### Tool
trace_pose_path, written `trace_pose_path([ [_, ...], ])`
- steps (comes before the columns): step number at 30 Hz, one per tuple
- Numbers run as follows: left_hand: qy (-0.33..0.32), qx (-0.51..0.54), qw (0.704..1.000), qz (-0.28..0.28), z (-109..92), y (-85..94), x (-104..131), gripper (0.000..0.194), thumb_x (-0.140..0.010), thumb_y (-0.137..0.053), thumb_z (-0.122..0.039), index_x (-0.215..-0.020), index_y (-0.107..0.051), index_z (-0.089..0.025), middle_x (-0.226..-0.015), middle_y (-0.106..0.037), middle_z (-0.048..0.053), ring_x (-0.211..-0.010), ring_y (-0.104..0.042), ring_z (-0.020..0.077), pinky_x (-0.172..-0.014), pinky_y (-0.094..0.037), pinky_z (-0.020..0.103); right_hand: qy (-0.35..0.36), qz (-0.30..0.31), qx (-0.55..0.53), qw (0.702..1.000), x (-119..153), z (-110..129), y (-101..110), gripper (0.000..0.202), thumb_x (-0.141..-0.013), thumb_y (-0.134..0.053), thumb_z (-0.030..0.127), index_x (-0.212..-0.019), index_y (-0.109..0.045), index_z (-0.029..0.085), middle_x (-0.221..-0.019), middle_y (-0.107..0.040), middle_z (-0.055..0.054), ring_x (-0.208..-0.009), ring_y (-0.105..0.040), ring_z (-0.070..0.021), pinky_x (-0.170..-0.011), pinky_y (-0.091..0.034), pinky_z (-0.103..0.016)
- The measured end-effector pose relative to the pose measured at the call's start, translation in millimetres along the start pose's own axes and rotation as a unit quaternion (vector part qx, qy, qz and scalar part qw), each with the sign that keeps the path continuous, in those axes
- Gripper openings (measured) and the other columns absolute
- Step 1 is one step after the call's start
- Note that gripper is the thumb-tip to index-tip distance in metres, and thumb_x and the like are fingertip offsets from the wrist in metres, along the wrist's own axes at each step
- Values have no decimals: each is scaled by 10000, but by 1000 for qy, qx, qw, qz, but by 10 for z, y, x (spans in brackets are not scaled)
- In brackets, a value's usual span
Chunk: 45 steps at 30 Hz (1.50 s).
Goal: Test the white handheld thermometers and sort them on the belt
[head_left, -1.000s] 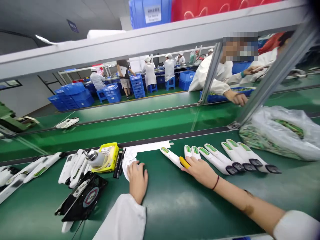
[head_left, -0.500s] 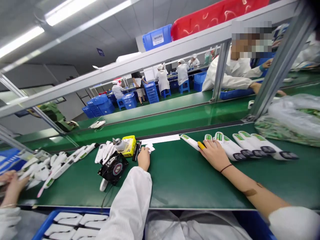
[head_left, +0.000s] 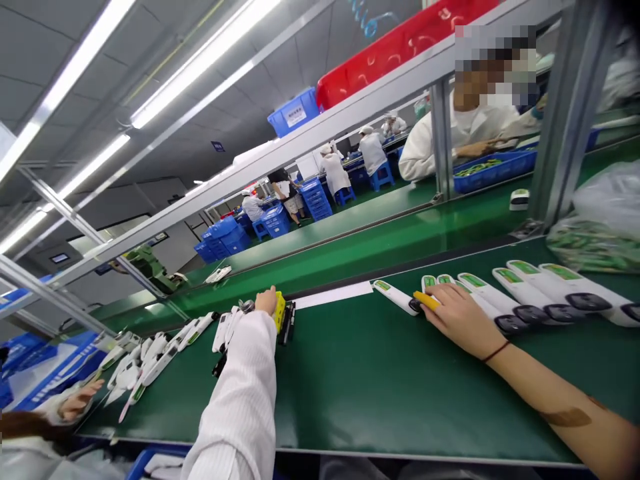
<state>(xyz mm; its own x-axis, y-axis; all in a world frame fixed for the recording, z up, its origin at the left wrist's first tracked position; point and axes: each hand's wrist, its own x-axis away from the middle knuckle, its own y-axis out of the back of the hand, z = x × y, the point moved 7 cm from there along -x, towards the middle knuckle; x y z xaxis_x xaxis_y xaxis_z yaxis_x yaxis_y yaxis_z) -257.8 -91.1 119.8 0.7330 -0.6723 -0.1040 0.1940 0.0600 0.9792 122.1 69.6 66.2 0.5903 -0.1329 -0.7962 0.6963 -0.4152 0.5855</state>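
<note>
My left hand [head_left: 267,302] reaches over the yellow basket [head_left: 280,312]; its fingertips are mostly hidden. Black slim parts [head_left: 288,323] stand against the basket's right side. My right hand [head_left: 463,319] lies with fingers stretched beside a row of white elongated devices [head_left: 483,297], which have green ends and dark opposite ends. Yellow material [head_left: 427,301] shows at its fingers; whether it is a finger cover or a held piece is unclear. Just left of those fingers lies a single white device [head_left: 396,297]. Behind my left sleeve, the black fan-like unit [head_left: 219,365] is mostly hidden.
A pile of white devices [head_left: 145,363] lies to the left, near another person's hand [head_left: 83,400]. A white strip [head_left: 333,295] runs along the back edge. At the right sits a clear bag of green parts [head_left: 590,243]. Metal posts [head_left: 565,127] rise behind the green bench [head_left: 350,380].
My left hand has moved from the white crumpled piece beside the black parts to over the yellow basket. My right hand stays by the devices. The view has tilted and shifted.
</note>
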Motion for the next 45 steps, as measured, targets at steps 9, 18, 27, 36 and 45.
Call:
trace_pose_path([
  [9,-69,19,997,-30,-446,99,173,366,-889,-566,-313,-1218,-522,-160,-1297,-496,112,-1152,-506,278,-951,-424,522,-46,-4,-60,997,23,-38,125,243,-902,-449,219,-958,-659,110,-907,-637,-148,-892,-565,-266,-841,-451,-407],
  [18,-229,137,963,-36,-918,-630,1521,431,-929,-444,-317,-1353,-403,-253,-1443,-413,71,-1360,-319,228,-1111,-251,481,56,148,-95,983,186,221,-332,303,-890,-412,314,-920,-664,147,-1184,-550,-174,-1162,-469,-334,-986,-372,-501],
  [27,-227,239,942,-62,-1023,-775,1510,423,-928,-377,-191,-1350,-399,-167,-1432,-396,171,-1370,-294,284,-1099,-244,528,23,226,-49,973,118,298,-305,256,-879,-434,160,-1039,-629,114,-980,-628,-143,-867,-567,-260,-785,-482,-380],
  [36,-445,353,823,-11,-2138,-425,1415,421,-886,-547,-276,-1300,-476,-247,-1332,-532,78,-1310,-404,209,-1149,-84,486,71,208,-83,972,44,593,-188,301,-914,-410,169,-1159,-582,136,-1166,-589,-151,-1092,-496,-275,-911,-400,-418],
  [45,-217,664,715,-29,-1483,-489,1273,521,-857,-433,-607,-1087,-609,-174,-1019,-649,123,-904,-630,254,-845,-490,379,-97,303,126,940,143,135,-236,296,-856,-559,389,-685,-623,157,-745,-627,-120,-786,-472,-271,-704,-286,-365],
])
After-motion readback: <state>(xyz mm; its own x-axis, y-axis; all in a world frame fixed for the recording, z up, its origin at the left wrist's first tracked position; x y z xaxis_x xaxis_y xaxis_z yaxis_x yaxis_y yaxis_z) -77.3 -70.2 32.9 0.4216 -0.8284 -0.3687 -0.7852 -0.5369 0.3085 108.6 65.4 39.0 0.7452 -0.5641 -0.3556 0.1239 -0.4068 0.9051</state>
